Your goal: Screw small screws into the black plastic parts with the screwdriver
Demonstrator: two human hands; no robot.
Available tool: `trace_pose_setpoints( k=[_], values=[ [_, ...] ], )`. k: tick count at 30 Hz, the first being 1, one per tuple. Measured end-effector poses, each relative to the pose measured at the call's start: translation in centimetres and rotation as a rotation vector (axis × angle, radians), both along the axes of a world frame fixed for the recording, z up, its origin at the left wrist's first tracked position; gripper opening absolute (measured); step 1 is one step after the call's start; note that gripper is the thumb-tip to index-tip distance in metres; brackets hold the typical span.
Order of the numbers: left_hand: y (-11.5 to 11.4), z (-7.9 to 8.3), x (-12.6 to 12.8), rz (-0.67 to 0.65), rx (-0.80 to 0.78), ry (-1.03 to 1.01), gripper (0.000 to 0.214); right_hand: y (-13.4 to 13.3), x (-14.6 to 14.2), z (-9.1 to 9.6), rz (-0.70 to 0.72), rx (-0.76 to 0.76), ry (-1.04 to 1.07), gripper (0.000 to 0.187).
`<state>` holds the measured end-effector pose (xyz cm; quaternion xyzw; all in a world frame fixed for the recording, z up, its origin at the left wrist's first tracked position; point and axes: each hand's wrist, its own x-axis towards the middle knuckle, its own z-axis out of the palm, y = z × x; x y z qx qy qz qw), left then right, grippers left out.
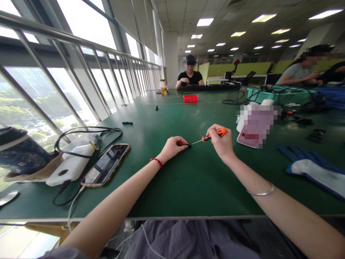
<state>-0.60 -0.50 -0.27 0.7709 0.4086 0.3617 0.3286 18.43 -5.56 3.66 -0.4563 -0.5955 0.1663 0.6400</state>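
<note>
My right hand (221,142) is closed around the orange and black handle of a screwdriver (215,134). The metal shaft slants down to the left, and its tip meets a small black part (189,145) on the green table. My left hand (175,145) pinches that black part between thumb and fingers, resting low over the tabletop. Most of the part is hidden by the fingers, so its exact kind does not show.
A phone (106,165) and a white power strip (71,163) with cables lie left. A propped pink device (256,126) and a blue-white glove (309,167) lie right. Farther back stand a red tray (190,98) and a green basket (280,95). Other people sit beyond.
</note>
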Motion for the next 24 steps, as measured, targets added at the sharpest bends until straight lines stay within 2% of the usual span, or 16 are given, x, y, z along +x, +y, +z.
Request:
trace_pose_setpoints(
  k=[4, 7, 10, 13, 16, 19, 24],
  values=[
    [0.0, 0.0, 0.0, -0.003, 0.003, -0.004, 0.013, -0.2, -0.1, 0.1, -0.002, 0.025, -0.082, 0.017],
    [0.0, 0.0, 0.0, -0.012, 0.001, -0.013, 0.013, -0.5, -0.3, 0.2, -0.019, 0.029, -0.19, 0.006],
    [0.1, -0.1, 0.0, -0.009, 0.003, -0.019, 0.012, -0.9, -0.5, 0.5, -0.038, 0.042, -0.267, 0.013],
    [0.1, -0.1, 0.1, 0.002, 0.017, -0.005, 0.011, -1.3, -0.2, 0.9, -0.044, 0.093, -0.258, 0.005],
    [0.0, -0.1, 0.1, 0.037, 0.067, 0.063, 0.012, -1.4, 0.1, 1.1, -0.043, 0.135, -0.22, 0.014],
    [-0.2, 0.0, 0.1, 0.08, 0.116, 0.128, 0.013, -1.4, 0.2, 1.0, -0.012, 0.123, -0.206, 0.016],
    [-0.2, 0.0, 0.1, 0.082, 0.108, 0.127, 0.013, -1.3, -0.1, 0.7, 0.001, 0.074, -0.229, 0.016]
  ],
)
